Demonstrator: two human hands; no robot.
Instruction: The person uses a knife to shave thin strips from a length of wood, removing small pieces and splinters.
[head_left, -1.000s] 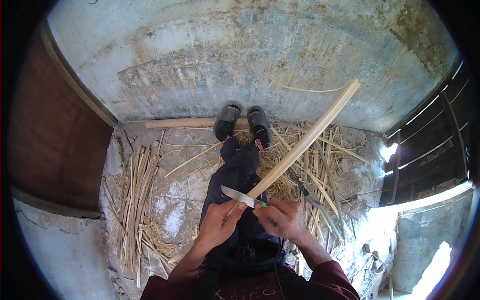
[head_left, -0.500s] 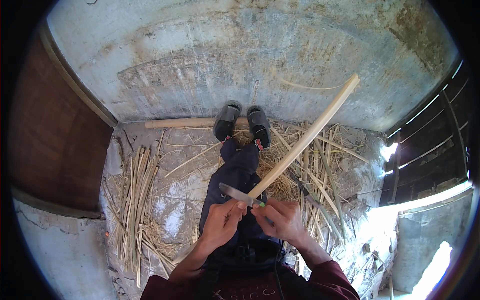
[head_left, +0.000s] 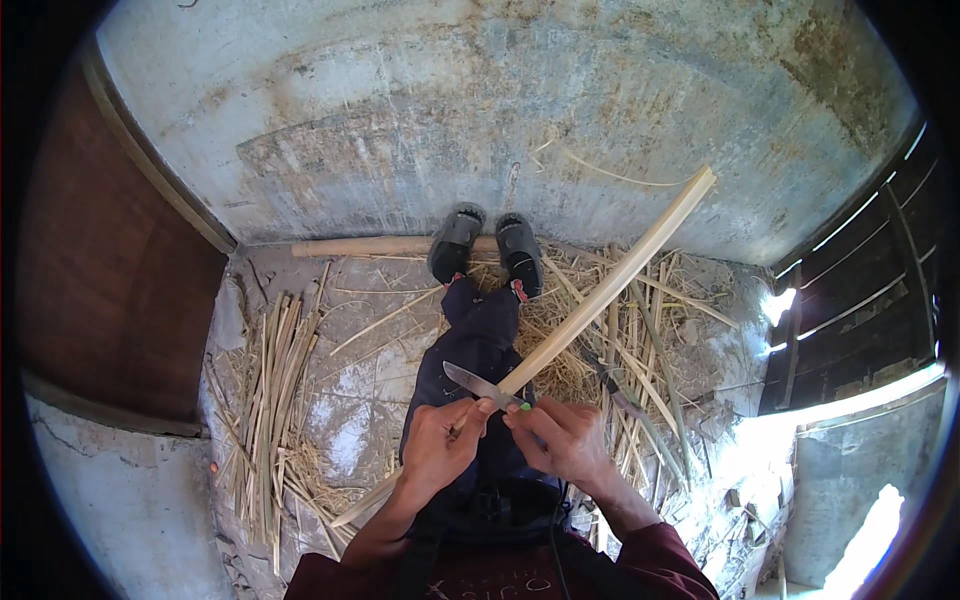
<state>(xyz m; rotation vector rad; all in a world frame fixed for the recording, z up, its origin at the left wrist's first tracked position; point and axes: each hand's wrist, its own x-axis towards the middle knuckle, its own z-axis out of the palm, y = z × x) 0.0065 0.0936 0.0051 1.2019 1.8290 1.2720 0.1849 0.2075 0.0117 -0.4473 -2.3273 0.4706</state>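
Head view; flat metal knife (head_left: 472,381) against long, pale, straight strip (head_left: 608,284)

Long pale strip (head_left: 610,284), slanted up rightward, thin curl (head_left: 622,179) near far tip; grey-bladed knife (head_left: 472,382) crosswise over it.

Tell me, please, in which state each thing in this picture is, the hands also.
Knife: bare-bladed, laid across the long strip
Long strip: slanting away to the right
Left hand: closed around the long strip, thumb at the knife
Right hand: closed on the knife
Thin sliver: curved, at the long strip's far end
Strips at left: loosely heaped
Shoes: worn, side by side
Pole: lying flat
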